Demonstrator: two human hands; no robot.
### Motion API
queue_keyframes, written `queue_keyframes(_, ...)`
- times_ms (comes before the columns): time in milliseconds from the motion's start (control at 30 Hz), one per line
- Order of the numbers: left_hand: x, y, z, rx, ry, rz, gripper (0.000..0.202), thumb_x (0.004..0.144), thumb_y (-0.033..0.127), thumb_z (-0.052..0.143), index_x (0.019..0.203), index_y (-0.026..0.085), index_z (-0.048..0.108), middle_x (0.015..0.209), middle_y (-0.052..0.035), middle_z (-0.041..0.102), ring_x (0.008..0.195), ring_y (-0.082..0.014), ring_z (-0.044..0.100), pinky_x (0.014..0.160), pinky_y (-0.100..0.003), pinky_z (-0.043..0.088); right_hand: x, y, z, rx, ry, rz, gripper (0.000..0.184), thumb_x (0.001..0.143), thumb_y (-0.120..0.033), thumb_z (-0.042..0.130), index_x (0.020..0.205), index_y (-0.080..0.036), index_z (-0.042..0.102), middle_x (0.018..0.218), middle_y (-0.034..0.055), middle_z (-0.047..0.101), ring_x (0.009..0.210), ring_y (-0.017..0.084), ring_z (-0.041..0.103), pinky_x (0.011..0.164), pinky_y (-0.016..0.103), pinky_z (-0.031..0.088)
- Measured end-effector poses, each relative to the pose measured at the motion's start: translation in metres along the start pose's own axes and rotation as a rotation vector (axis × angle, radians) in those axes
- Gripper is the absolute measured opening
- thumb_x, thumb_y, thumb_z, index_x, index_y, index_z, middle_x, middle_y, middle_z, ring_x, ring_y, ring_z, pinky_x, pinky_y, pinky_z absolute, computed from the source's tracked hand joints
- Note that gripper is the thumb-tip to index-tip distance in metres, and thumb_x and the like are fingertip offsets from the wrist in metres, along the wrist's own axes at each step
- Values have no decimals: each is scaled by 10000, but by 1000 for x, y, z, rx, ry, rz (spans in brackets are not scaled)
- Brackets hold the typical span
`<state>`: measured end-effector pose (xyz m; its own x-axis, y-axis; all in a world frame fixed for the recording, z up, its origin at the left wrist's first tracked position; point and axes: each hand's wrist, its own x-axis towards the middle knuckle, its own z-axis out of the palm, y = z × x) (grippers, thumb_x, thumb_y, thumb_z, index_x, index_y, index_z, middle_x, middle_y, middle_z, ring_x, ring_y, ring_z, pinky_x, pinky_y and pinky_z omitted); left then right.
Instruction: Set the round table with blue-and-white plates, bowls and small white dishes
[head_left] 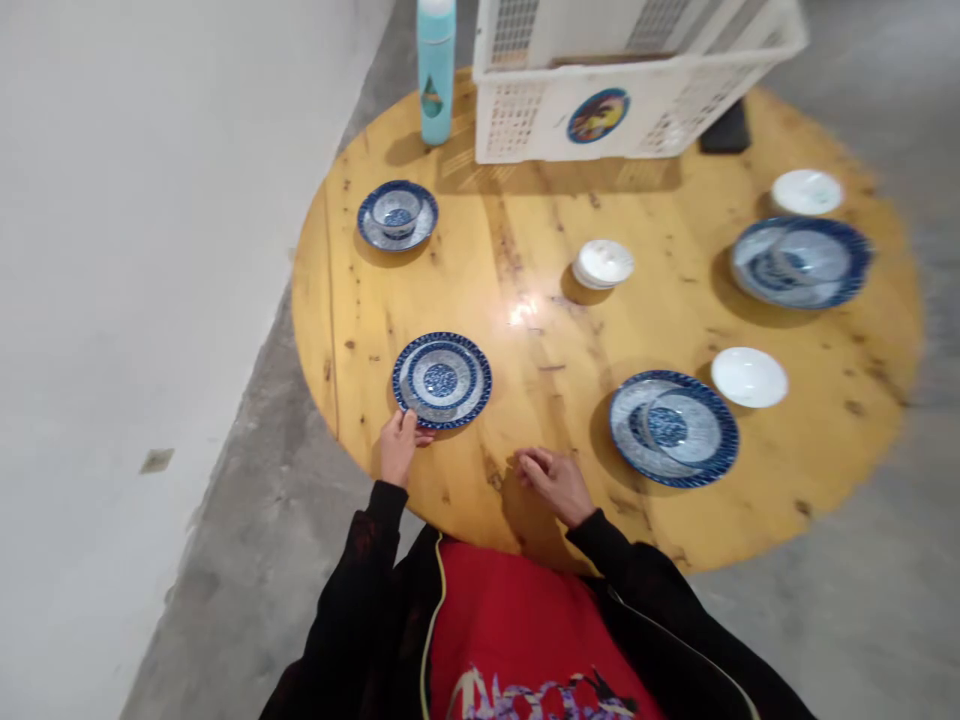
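My left hand [399, 446] pinches the near left rim of a blue-and-white plate [481, 402], thumb on top and fingers under the edge. A patterned small bowl [441, 379] sits on that plate. My right hand [556, 484] is low over the table's near edge, its fingers curled together with nothing visible in them. To its right is another blue-rimmed plate [716, 462] with a bowl [667, 425] on it. Beside that plate lies a plain white dish [749, 377].
The round wooden table [517, 370] also bears a far-left plate with bowl [397, 215], stacked small white dishes [603, 264], a far-right plate with bowl [802, 262] and a white dish [807, 191]. Behind stand a turquoise bottle [436, 75], a white crate [525, 120] and a dark flat object [726, 130].
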<state>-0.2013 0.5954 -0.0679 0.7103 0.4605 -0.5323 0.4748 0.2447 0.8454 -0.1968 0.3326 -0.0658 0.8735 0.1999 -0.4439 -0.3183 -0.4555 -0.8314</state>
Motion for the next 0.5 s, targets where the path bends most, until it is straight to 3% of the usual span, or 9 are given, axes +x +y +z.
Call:
queue_keyframes(167,-8,-3,-5,-4,13,26,463,840,652,647,792,199,569,696,-29,699,627,-165,718,575,-240,547,90,-36,-77,68,322,-66,289,803,-390,587,922,-151,697,697,51,718,551,160,649,550,270,538)
queue_keyframes(300,-31,-13,-6,27,9,7,474,834,639,653,873,167,628,765,-62,741,616,-140,689,578,-236,545,165,-59,-134,132,528,9,147,816,-254,614,859,-120,654,658,45,684,480,123,615,424,199,469)
queue_keyframes(500,-73,-38,8,75,1,-31,454,849,617,646,902,166,665,745,-47,724,621,-140,676,600,-245,547,238,-73,-172,7,629,170,202,946,-282,591,869,-100,636,633,61,645,472,146,596,437,258,492)
